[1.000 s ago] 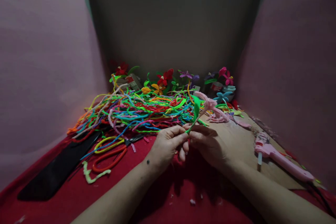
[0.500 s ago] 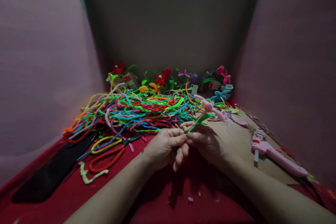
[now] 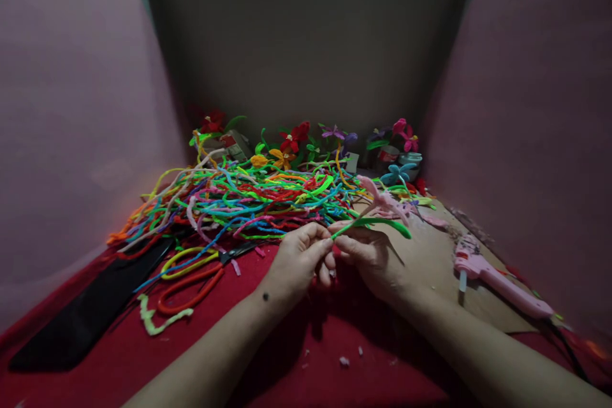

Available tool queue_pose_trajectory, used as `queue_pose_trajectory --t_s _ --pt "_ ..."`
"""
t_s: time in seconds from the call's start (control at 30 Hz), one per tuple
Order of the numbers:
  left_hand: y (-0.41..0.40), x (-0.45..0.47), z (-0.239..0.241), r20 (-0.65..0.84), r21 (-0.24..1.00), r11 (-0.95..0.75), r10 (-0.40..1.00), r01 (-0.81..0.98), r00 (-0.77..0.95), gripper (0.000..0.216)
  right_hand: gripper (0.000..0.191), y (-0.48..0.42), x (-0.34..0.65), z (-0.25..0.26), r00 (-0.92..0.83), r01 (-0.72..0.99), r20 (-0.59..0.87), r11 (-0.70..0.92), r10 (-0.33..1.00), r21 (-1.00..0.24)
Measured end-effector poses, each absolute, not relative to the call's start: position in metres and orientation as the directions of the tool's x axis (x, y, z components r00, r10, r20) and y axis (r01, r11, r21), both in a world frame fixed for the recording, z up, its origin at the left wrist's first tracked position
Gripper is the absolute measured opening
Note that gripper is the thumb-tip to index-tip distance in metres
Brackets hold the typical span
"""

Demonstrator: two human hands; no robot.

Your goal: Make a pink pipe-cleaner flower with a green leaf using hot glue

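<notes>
Both hands meet over the red cloth at a pipe-cleaner flower with pale pink petals (image 3: 384,199) and a green leaf (image 3: 388,224). My left hand (image 3: 302,256) pinches the lower end of its green stem between thumb and fingers. Close against it, my right hand (image 3: 366,255) is closed around the same stem, thumb toward the left hand. The flower head points away and to the right, above the cardboard. Part of the stem is hidden by the fingers.
A heap of colourful pipe cleaners (image 3: 258,197) lies ahead. Orange-and-yellow-handled scissors (image 3: 191,287) and a black flat object (image 3: 86,312) are at left. A pink glue gun (image 3: 497,280) rests on cardboard (image 3: 430,268) at right. Finished flowers (image 3: 294,137) stand at the back.
The flower has tilted lower and to the right, and its green leaf now spreads out apart from the petals. My hands remain together at the stem; the view has shifted slightly.
</notes>
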State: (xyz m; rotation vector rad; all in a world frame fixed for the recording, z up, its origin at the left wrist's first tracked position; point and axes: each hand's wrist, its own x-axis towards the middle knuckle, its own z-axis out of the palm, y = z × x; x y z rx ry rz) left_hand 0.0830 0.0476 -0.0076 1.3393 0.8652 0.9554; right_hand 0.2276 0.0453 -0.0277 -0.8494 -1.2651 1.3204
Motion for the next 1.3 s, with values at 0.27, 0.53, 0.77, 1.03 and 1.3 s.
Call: queue_pose_trajectory --t_s 0.27,0.53,0.77,1.03,1.3 --pt "0.055 0.075 -0.010 -0.050 0.894 0.316 0.775 -0.317 0.630 0.014 0.016 0.044 0.229 -0.025 -0.177 -0.226 0.197 0.155 0.964 -0.962" --pt "0.057 0.072 -0.004 -0.067 0.984 0.151 0.798 -0.091 0.599 0.016 0.005 0.043 0.227 -0.027 -0.107 -0.244 0.211 0.180 0.972 -0.953" --pt "0.054 0.071 0.011 0.150 0.974 -0.196 0.932 0.112 0.331 0.020 0.021 0.038 0.225 -0.027 -0.167 -0.089 0.044 0.030 0.985 -0.996" --pt "0.050 0.079 0.003 0.050 0.997 -0.064 0.937 0.032 0.345 0.020 0.017 0.034 0.223 -0.030 -0.245 -0.063 -0.039 -0.056 0.969 -0.996" --pt "0.044 0.079 0.018 0.049 0.992 -0.080 0.959 0.100 0.280 0.021 0.012 0.033 0.220 -0.026 -0.275 -0.089 0.028 0.003 0.961 -0.996"
